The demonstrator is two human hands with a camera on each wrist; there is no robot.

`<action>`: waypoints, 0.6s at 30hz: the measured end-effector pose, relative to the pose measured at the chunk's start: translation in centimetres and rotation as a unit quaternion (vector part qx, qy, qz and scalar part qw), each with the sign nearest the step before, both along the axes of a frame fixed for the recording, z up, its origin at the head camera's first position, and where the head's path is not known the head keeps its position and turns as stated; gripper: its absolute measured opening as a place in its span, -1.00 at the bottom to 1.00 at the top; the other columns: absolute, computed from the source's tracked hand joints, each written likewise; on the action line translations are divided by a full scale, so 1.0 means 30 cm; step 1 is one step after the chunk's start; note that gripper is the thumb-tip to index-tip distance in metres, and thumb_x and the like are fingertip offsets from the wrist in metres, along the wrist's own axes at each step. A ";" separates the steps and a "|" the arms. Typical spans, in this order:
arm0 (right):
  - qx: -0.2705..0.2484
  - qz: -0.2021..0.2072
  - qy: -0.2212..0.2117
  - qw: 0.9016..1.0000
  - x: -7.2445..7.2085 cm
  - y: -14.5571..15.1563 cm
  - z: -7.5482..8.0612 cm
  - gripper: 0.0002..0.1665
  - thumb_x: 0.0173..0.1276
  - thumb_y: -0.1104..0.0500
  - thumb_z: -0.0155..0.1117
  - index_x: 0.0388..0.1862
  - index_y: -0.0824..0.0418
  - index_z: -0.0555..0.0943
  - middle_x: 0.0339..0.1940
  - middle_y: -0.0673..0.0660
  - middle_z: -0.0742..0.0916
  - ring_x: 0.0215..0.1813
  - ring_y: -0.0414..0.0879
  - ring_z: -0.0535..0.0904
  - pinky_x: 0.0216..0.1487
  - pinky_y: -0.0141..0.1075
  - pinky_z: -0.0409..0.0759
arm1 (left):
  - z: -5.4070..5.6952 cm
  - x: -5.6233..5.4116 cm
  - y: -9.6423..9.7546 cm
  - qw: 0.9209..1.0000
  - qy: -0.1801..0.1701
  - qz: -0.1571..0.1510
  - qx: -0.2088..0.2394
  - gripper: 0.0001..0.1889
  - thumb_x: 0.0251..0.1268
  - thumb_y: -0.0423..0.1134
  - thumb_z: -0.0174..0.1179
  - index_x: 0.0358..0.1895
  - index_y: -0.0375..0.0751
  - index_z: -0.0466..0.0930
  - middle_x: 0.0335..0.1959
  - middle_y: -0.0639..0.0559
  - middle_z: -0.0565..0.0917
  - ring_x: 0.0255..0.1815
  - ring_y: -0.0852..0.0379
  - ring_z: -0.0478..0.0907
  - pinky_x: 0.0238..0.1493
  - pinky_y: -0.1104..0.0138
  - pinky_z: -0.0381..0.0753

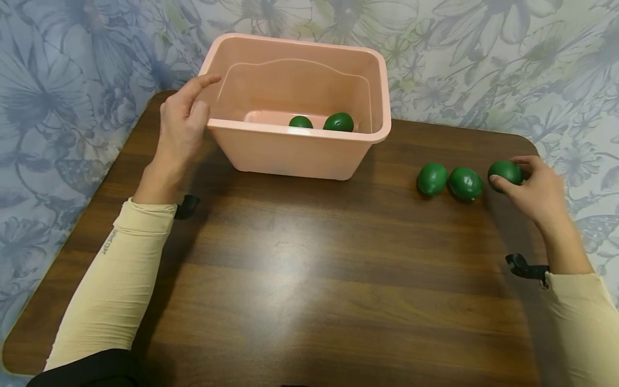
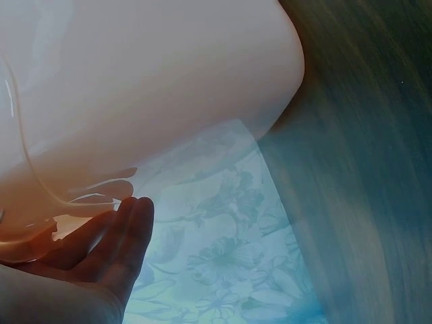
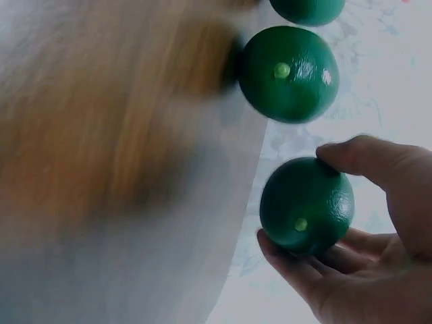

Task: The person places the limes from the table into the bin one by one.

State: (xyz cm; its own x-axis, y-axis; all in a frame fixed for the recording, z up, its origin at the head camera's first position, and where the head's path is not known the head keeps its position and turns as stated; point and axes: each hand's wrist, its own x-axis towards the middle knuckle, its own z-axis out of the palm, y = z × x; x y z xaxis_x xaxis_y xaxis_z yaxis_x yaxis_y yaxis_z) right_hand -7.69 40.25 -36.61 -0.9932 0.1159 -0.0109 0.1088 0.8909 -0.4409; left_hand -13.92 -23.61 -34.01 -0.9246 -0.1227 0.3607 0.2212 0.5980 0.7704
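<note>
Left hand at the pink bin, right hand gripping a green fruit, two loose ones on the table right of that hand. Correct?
Not quite: in the head view, the loose fruits lie left of the right hand. The left hand at the pink bin and the gripped fruit are correct.

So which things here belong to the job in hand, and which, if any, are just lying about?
Likely job:
right hand
held green fruit
two green fruits beside it
pink bin
left hand at its left end
two green fruits inside the bin

Surroundings only:
table
floral wall
</note>
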 end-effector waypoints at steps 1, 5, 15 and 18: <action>-0.001 -0.003 0.010 1.000 -0.004 -0.010 0.004 -0.16 0.52 -0.07 0.27 0.55 0.43 0.32 0.36 0.65 0.52 0.19 0.53 0.49 -0.27 -0.54 0.19 | 0.000 0.001 0.000 1.000 0.000 0.000 0.000 -0.41 0.35 -0.20 -0.13 0.34 0.28 0.68 -0.08 -0.04 0.70 -0.17 0.20 0.42 -0.05 0.45 0.36; -0.009 -0.021 0.045 0.999 -0.024 -0.059 0.028 -0.17 0.49 -0.10 0.30 0.56 0.32 0.37 0.41 0.55 0.55 0.21 0.45 0.54 -0.21 -0.50 0.24 | 0.002 0.001 0.001 1.000 0.002 -0.002 0.001 -0.41 0.35 -0.20 -0.13 0.34 0.27 0.68 -0.04 -0.02 0.71 -0.15 0.20 0.42 -0.04 0.45 0.35; -0.040 -0.047 0.067 0.996 -0.096 -0.162 0.101 -0.10 0.39 -0.24 0.36 0.61 0.00 0.32 0.49 0.32 0.58 0.37 0.11 0.64 -0.09 -0.59 0.36 | 0.007 -0.002 0.005 1.000 0.006 0.000 -0.005 -0.43 0.36 -0.20 -0.12 0.33 0.24 0.69 0.21 0.10 0.73 -0.11 0.28 0.43 0.05 0.47 0.39; -0.055 -0.036 0.087 0.994 -0.112 -0.195 0.115 -0.15 0.36 -0.21 0.41 0.54 0.05 0.41 0.45 0.34 0.60 0.37 0.14 0.64 -0.06 -0.59 0.41 | 0.005 0.000 0.003 1.000 0.006 0.001 -0.005 -0.43 0.36 -0.20 -0.12 0.33 0.25 0.69 0.14 0.06 0.74 -0.12 0.25 0.41 0.03 0.46 0.37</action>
